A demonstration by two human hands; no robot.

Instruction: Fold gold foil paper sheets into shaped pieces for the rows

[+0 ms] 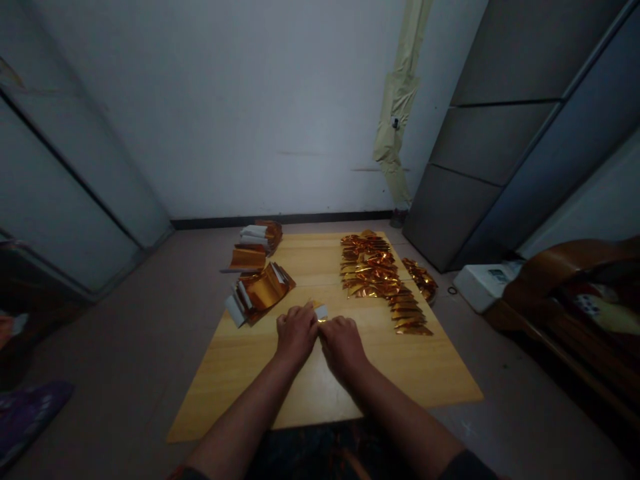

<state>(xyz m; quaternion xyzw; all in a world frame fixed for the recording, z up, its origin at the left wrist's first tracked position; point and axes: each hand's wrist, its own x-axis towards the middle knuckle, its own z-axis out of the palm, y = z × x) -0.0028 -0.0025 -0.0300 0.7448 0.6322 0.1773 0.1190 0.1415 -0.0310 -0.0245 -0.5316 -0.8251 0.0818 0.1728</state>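
Observation:
Side by side over the middle of the wooden board, my left hand and my right hand have their fingers curled in. Between them is a small sheet of gold foil paper, its pale side partly showing; both hands pinch its near part. My fingers hide most of the sheet. Beyond my left hand lies a stack of flat gold foil paper, with white edges visible. To the right of my right hand, folded gold foil pieces overlap in rows.
More foil paper sits at the board's far left corner. A pile of folded foil lies beyond the right edge. A white box, wooden furniture and a grey refrigerator stand to the right. The wall is behind.

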